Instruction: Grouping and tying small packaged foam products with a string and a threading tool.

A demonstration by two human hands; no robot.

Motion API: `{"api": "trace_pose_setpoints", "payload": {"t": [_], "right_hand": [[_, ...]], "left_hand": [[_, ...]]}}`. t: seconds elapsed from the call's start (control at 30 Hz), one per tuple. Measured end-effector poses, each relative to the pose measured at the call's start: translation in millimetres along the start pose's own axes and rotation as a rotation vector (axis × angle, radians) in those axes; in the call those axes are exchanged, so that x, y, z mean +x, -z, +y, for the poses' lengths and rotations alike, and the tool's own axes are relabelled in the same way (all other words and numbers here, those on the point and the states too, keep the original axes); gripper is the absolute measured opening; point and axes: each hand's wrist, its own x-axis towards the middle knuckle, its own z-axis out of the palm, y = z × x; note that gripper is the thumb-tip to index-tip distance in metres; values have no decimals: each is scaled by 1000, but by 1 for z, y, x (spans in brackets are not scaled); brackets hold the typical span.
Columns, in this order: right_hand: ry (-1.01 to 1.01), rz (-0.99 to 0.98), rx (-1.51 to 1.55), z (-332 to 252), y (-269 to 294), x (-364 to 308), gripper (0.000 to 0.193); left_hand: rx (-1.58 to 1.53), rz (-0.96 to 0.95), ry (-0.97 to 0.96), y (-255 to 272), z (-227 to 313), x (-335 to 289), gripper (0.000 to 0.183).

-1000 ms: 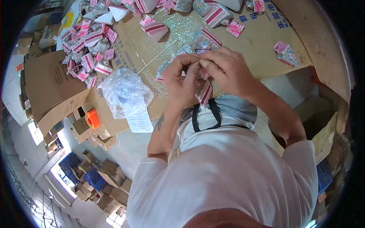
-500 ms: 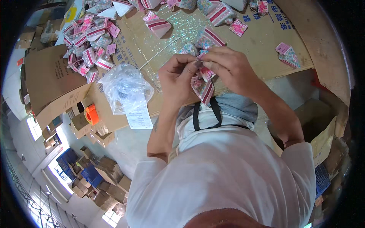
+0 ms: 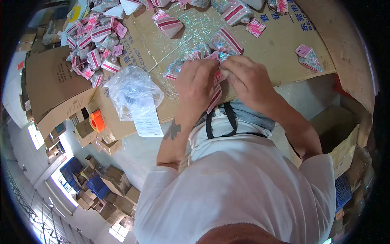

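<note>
My left hand (image 3: 197, 83) and my right hand (image 3: 248, 81) meet at the near edge of the cardboard-covered table, fingers closed and pinching at the top of a cake-slice-shaped piece (image 3: 215, 99). That piece is white with red-pink bands and hangs below the fingers. Between the hands shows a pink card tag (image 3: 219, 77), partly covered by them; the exact pinch point is hidden. Just beyond the knuckles lie more slice-shaped pieces with glittery sides, among them a banded one (image 3: 226, 42) and another beside my left hand (image 3: 174, 68).
A heap of tagged slices (image 3: 95, 44) fills the far left, by an open carton (image 3: 57, 85). A clear plastic bag (image 3: 134, 93) lies over a printed sheet (image 3: 148, 125). One tagged slice (image 3: 309, 59) lies at the right. An orange tape roll (image 3: 97, 121) sits at the lower left.
My left hand has turned over, its back now upward, and covers more of the hanging piece. The right hand's fingers have shifted slightly. A slice beside the left hand has come into view.
</note>
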Motion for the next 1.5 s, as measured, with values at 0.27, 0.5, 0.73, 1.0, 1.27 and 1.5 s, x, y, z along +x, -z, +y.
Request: {"api": "trace_pose_setpoints", "payload": {"t": [0.27, 0.5, 0.73, 1.0, 1.27, 1.5], "right_hand": [[188, 125, -109, 12, -1, 32, 20], [157, 117, -197, -16, 12, 11, 19], [136, 30, -167, -21, 13, 18, 23], [253, 61, -210, -5, 10, 20, 25], [232, 129, -215, -15, 10, 15, 21], [190, 85, -211, -13, 2, 20, 23]], "left_hand": [[-1177, -184, 955, 12, 1, 12, 17], [-1266, -129, 1058, 14, 7, 9, 15], [-977, -68, 909, 12, 14, 11, 14], [-1283, -103, 1015, 16, 6, 9, 18], [-1537, 25, 1120, 12, 9, 6, 17], [-1482, 103, 1137, 9, 14, 5, 17]]}}
